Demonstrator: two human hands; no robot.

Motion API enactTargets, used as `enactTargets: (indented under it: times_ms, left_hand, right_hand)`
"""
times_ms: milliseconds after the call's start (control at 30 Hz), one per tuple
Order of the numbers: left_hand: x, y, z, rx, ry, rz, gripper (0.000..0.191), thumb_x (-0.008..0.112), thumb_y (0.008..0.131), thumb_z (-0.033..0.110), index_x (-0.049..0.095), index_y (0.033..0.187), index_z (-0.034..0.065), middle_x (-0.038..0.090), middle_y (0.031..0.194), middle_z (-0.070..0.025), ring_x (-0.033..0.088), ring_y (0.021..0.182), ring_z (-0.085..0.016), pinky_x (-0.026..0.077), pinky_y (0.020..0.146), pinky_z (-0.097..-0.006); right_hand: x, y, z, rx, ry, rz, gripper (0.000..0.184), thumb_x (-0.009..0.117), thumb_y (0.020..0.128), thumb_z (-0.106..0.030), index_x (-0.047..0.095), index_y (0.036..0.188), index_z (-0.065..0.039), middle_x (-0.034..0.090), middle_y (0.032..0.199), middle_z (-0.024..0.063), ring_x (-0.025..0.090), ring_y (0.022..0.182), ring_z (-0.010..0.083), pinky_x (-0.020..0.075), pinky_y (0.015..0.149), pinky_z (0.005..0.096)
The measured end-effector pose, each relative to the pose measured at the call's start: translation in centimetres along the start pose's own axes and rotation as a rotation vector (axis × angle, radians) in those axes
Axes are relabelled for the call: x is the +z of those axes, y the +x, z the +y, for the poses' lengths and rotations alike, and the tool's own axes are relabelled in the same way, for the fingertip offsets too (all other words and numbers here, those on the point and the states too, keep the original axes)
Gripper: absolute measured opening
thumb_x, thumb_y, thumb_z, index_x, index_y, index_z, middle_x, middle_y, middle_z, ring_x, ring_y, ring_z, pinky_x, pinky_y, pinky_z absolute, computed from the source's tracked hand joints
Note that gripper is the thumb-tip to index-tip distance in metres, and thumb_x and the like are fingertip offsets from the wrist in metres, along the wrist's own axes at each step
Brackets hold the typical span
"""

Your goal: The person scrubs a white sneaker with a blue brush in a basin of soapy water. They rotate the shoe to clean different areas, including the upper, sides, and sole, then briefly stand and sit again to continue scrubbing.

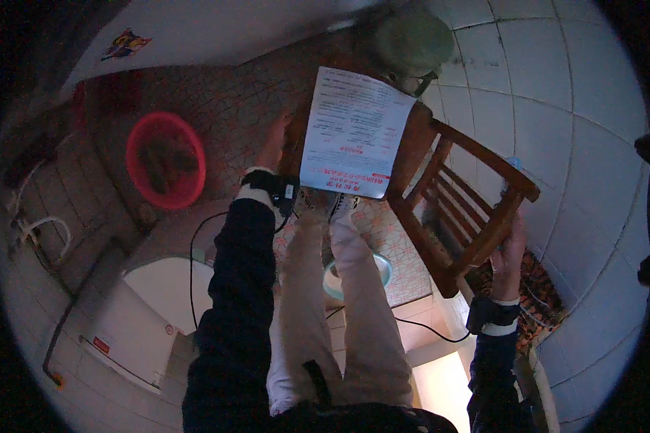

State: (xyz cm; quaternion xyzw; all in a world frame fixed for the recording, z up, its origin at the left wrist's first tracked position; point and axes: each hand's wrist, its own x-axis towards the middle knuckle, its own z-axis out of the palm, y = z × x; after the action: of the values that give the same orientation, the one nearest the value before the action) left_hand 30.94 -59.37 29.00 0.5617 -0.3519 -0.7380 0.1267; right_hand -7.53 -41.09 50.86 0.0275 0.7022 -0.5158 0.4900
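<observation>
A brown wooden chair (468,146) with a slatted back is held between my two hands, above the floor or resting on it; I cannot tell which. My left hand (273,140), dim and blurred, is at the left edge of the seat, its fingers partly hidden. At the right, my right hand (510,251) grips the top of the backrest. A printed sheet of paper (355,135) lies flat over the seat and bears dense writing with a red heading. Both wrists wear black strapped devices with cables.
A pink plastic basin (165,203) with dark contents stands on the patterned floor (233,103) at left. A pale green rounded container (420,40) is beyond the chair. White tiled wall (541,124) borders the right. Behind my legs is a pale blue basin (384,265).
</observation>
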Motion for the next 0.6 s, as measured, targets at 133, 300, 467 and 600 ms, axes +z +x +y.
enactTargets:
  times_ms: [133, 300, 467, 600]
  left_hand:
    - [-0.1, -2.1, -0.5, 0.113, 0.415, 0.161, 0.056, 0.022, 0.095, 0.042, 0.014, 0.141, 0.0125, 0.019, 0.145, -0.0068, 0.016, 0.133, -0.022, 0.012, 0.109, -0.0349]
    - [-1.6, -1.5, -3.4, -0.066, -0.270, 0.273, 0.056, 0.042, 0.089, 0.041, 0.035, 0.133, 0.0069, 0.043, 0.129, -0.0075, 0.041, 0.114, -0.021, 0.031, 0.097, -0.0315]
    - [-0.5, -5.5, -3.2, 0.146, -0.164, 0.475, 0.055, 0.042, 0.090, 0.040, 0.033, 0.133, 0.0080, 0.040, 0.131, -0.0074, 0.038, 0.117, -0.022, 0.030, 0.098, -0.0327]
    - [1.8, -8.7, -0.4, 0.286, -0.202, 0.589, 0.055, 0.043, 0.089, 0.040, 0.034, 0.132, 0.0075, 0.041, 0.130, -0.0076, 0.038, 0.116, -0.022, 0.031, 0.098, -0.0333]
  right_hand:
    - [1.7, -0.7, -0.3, -0.121, -0.174, -0.048, 0.032, 0.043, 0.093, -0.030, 0.048, 0.115, -0.007, 0.055, 0.098, 0.0032, 0.055, 0.082, 0.0138, 0.0493, 0.070, 0.0301]
    - [1.7, -0.4, -0.5, -0.151, -0.187, -0.186, 0.032, 0.042, 0.094, -0.028, 0.053, 0.110, -0.003, 0.058, 0.090, 0.0044, 0.055, 0.075, 0.0110, 0.0470, 0.063, 0.0274]
    - [0.8, 0.9, -2.6, -0.241, -0.314, -0.246, 0.034, 0.043, 0.093, -0.028, 0.054, 0.111, -0.001, 0.059, 0.090, 0.0049, 0.055, 0.077, 0.0112, 0.0467, 0.067, 0.0270]
    - [1.1, 2.6, -4.2, -0.246, -0.234, -0.324, 0.035, 0.043, 0.093, -0.028, 0.054, 0.112, -0.001, 0.060, 0.095, 0.0066, 0.057, 0.081, 0.0139, 0.0471, 0.072, 0.0279]
